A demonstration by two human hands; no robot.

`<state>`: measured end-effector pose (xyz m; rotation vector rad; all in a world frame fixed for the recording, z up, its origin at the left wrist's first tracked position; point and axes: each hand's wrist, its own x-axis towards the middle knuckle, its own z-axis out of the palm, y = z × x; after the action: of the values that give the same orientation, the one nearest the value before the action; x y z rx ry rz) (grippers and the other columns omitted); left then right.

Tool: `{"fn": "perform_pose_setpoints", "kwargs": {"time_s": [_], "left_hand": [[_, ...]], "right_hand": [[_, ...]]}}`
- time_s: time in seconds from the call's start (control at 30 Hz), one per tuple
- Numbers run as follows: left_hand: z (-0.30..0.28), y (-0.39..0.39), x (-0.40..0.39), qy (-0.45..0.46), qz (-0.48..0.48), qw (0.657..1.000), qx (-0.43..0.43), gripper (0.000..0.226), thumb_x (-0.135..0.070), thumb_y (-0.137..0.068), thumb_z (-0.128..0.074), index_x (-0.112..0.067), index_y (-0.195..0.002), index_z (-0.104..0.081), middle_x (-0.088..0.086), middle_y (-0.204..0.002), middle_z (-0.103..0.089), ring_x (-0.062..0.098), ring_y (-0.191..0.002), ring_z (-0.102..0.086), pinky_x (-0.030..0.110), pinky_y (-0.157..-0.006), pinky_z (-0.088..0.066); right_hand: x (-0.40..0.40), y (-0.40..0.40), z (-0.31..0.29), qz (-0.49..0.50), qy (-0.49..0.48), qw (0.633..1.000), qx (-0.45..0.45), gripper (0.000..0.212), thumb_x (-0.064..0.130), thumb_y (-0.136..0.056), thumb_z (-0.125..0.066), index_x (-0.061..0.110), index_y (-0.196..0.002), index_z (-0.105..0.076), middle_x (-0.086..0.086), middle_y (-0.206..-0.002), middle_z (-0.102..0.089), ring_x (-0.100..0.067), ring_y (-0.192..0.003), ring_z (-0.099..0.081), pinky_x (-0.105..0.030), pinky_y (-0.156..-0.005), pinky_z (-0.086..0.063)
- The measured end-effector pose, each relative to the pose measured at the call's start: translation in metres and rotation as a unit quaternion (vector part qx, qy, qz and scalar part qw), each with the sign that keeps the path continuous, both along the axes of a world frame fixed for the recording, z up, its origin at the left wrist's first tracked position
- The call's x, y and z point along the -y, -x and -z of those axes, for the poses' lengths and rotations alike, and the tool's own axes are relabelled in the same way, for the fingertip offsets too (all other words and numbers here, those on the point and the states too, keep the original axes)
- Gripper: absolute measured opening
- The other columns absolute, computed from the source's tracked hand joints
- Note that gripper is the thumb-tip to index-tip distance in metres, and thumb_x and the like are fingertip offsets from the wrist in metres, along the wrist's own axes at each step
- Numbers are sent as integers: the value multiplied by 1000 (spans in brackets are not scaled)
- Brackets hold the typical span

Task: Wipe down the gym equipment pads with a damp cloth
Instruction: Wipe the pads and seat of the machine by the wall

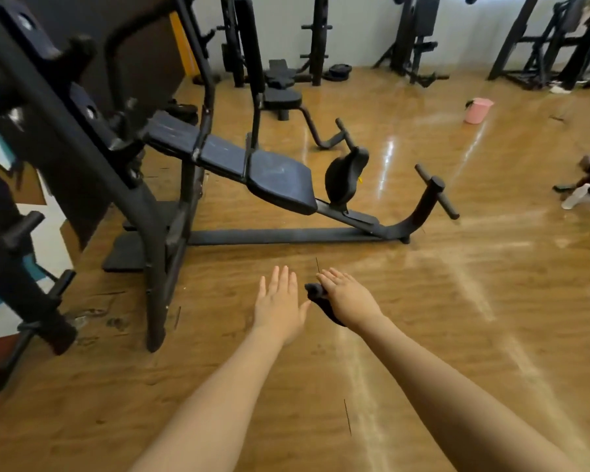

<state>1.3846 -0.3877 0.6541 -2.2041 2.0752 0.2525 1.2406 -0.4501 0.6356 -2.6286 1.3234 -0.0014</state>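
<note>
1. Here, both hands are stretched fwd over the wooden floor (pixel 423 335), backs facing the camera.
2. Left hand (pixel 280 301): flat, fingers straight and close together, thumb out to the side, holding nothing.
3. Right hand (pixel 346 296): fingers extended fwd, w/ a dark cloth (pixel 321 301) under the palm; a rolled end sticks out by the thumb side and the rest trails back under the wrist. Cloth seems held against the palm/thumb, but the exact grip is hidden by the hand.
4. The two hands are near each other, not touching; cloth sits between them on the right hand's inner side.
5. Ahead & left of the hands: a black incline bench machine (pixel 171 233) w/ a long base bar on the floor.
6. Its pads: a dark seat pad (pixel 280 185), scuffed w/ pale marks, tilted down to the right; a back pad (pixel 218 155) in line above it, sloping up to the left.
7. Just right of the seat pad, a small rounded black pad (pixel 344 178) stands on the frame; further right, a curved arm ending in a cross peg (pixel 436 192).
8. Far left: blurred upright frame (pixel 65 107) w/ weight pegs.
9. Background: more black machines along the white wall, a pink bucket (pixel 477 110) on the floor to the right.
</note>
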Motion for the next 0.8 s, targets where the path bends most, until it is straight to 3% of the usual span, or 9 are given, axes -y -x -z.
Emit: {"fn": "perform_pose_setpoints", "kwargs": {"time_s": [0.17,0.4,0.57,0.8], "left_hand": [[-9,-13,108,26,-22,999,18,67,-46,-102,-22,-7,-152,0,11,-160,6,25,-147,10,41,-118,4],[2,-50,266,21,-40,998,43,67,-47,-102,-21,-8,-153,-1,11,-161,4,25,-147,8,41,-118,3],[-16,-58,361,32,-28,998,44,68,-49,-102,-21,-9,-153,-1,10,-161,4,24,-147,8,42,-118,2],[-23,-107,477,22,-92,993,64,67,-49,-102,-20,-11,-153,1,9,-160,7,24,-147,10,42,-118,2]], "right_hand": [[119,-17,-13,-28,6,1000,5,57,42,-97,-39,12,-144,-29,-6,-152,-28,-20,-142,-20,-31,-114,-16],[271,-51,-15,-33,17,999,12,50,29,-98,-38,11,-144,-28,-7,-152,-26,-20,-142,-17,-33,-115,-12],[369,-62,-19,-46,25,999,16,53,34,-99,-39,13,-146,-25,-5,-153,-25,-19,-143,-17,-34,-115,-13],[509,-120,-18,-144,44,988,-21,56,13,-98,-37,12,-149,-11,-4,-157,-11,-17,-144,-6,-34,-116,-8]]}}
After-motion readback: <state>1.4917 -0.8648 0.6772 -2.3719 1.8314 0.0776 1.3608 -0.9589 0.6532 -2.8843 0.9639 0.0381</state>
